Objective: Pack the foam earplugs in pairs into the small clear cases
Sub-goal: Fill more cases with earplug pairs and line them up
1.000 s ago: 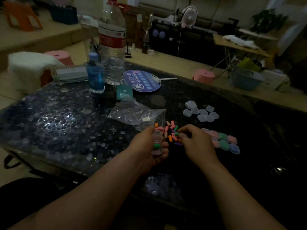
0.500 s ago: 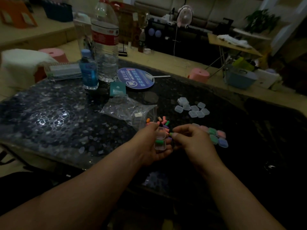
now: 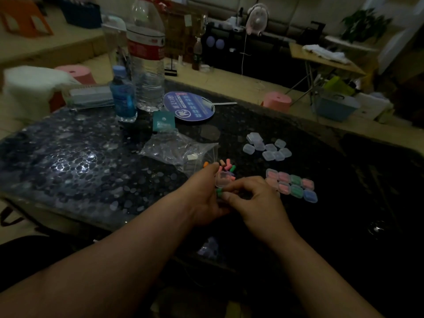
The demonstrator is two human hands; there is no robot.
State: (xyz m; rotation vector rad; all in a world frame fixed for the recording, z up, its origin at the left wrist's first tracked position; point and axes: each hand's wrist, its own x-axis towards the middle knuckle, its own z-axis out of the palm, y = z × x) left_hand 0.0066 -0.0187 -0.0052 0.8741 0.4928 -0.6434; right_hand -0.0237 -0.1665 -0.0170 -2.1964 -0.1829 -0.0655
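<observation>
Centre frame: a clear case (image 3: 221, 182) is gripped in the curled fingers of the left hand (image 3: 203, 200). The right hand (image 3: 254, 203) pinches a green earplug (image 3: 219, 193) at the case's lower edge. Loose earplugs (image 3: 227, 167) lie just above on the table (image 3: 91, 168), filled cases (image 3: 291, 185) to the right, empty cases (image 3: 267, 149) above those, and a bag (image 3: 181, 150) to the upper left.

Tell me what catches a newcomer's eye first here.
Both hands meet at the centre: the left hand holds an open clear case, the right hand fingers a green earplug at it. Right of them lie filled cases in pink, green and blue, with loose earplugs just beyond.
</observation>
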